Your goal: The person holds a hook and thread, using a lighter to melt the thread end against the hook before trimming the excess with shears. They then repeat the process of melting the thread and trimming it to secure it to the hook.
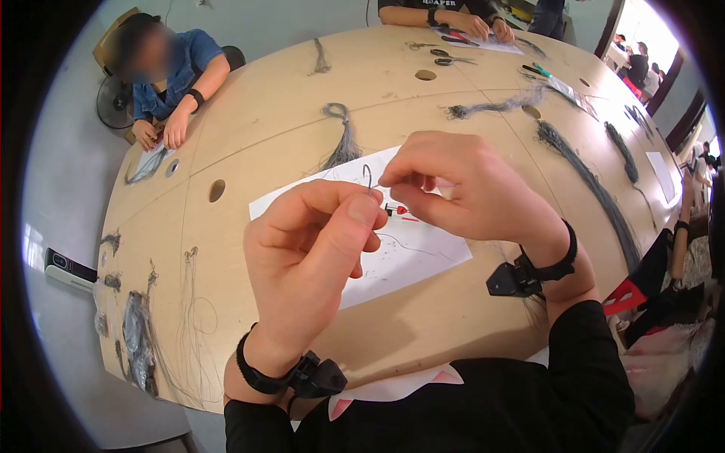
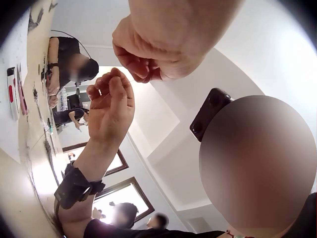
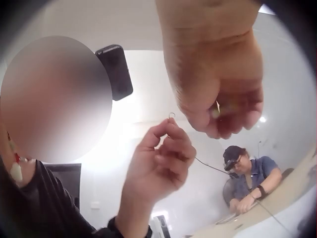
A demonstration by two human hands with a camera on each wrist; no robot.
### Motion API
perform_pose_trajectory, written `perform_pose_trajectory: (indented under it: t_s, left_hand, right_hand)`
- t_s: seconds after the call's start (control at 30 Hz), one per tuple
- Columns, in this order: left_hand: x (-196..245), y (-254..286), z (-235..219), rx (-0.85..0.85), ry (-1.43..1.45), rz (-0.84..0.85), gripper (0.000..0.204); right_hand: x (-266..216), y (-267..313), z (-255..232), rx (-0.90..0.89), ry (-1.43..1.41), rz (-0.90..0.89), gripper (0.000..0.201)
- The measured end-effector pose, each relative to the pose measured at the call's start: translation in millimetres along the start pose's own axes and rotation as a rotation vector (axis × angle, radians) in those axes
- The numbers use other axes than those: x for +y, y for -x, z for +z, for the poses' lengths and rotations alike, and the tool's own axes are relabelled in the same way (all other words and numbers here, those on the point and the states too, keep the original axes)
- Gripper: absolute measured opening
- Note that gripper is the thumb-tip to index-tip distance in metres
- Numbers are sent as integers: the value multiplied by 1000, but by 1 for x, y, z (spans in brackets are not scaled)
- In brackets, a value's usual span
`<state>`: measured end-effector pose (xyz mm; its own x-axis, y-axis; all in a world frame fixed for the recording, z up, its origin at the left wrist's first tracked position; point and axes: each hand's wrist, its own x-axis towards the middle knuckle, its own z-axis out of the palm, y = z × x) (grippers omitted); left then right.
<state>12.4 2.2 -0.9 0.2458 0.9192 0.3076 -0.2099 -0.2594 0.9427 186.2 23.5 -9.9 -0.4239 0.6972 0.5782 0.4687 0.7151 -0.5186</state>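
Thumb and forefinger of my left hand pinch a small fish hook, its curved end standing up above the fingertips. My right hand is just to the right, fingers curled, its thumb and forefinger pinching a thin line close beside the hook. In the right wrist view the hook shows as a small loop above the left fingertips, and a thin dark line trails down from that hand. Below both hands lies a white paper sheet with a red and black tool on it.
Bundles of grey strands are spread over the wooden table, with a long one at the right. Scissors lie at the far side. A plastic bag sits at the left edge. Other people work around the table.
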Motion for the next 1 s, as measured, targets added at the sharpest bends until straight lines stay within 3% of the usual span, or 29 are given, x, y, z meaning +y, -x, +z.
perform_pose_trajectory:
  t_s: [0.03,0.1,0.17,0.3,0.4,0.5,0.57,0.6,0.67,0.8,0.87,1.0]
  left_hand:
    - [0,0,0,-4,-3,-3,9]
    - [1,-1,0,20,-3,-2,9]
    - [3,0,-2,20,33,-12,9]
    - [5,0,-3,38,79,-17,9]
    - [5,0,-5,18,72,-14,10]
    - [4,-1,-3,49,-18,26,10]
    - [5,-1,-2,57,4,20,11]
    - [6,-1,-2,62,25,11,11]
    - [6,-2,-3,67,28,-15,11]
    - [2,-3,-1,49,-14,-19,10]
    - [-3,-2,2,22,0,7,8]
    - [-7,-1,-1,-110,26,-35,3]
  right_hand:
    - [5,2,4,4,-2,4,9]
    - [26,7,16,-176,304,36,15]
    - [54,13,36,-429,434,272,21]
    - [73,20,49,-618,501,386,19]
    - [78,21,51,-554,535,316,14]
    - [68,13,44,-425,350,357,12]
    - [65,5,41,-226,250,313,12]
    - [55,1,37,-229,249,311,12]
    - [23,-7,22,78,-179,385,10]
    - [-13,-4,0,128,-445,402,8]
    - [-23,1,-3,152,-608,321,8]
    - [-28,1,-2,171,-698,337,8]
